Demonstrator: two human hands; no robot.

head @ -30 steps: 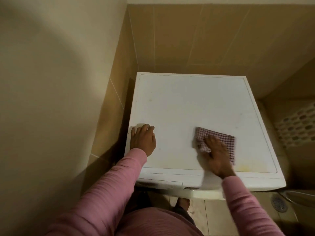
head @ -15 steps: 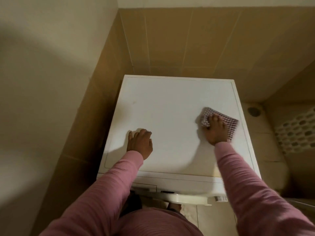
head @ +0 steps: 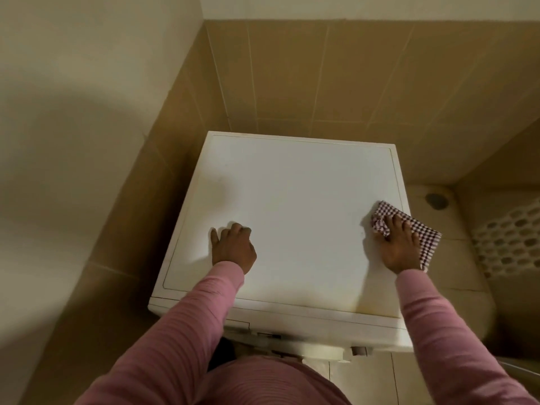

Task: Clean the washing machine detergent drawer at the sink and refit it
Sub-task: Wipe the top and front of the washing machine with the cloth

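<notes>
Cloth (head: pixel 422 239) under the flat right hand (head: pixel 399 248) has slid away from the loosely resting, empty left hand (head: pixel 233 248) to the edge of the washing machine (head: pixel 298 194). Probably a closing wipe-down.

checked cloth (head: pixel 420 232), smooth white machine top (head: pixel 292 206)

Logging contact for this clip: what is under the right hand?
A checked cloth, pressed flat by the right hand on the washing machine top at its right edge, one corner overhanging. The cloth's middle and the surface beneath are covered.
</notes>
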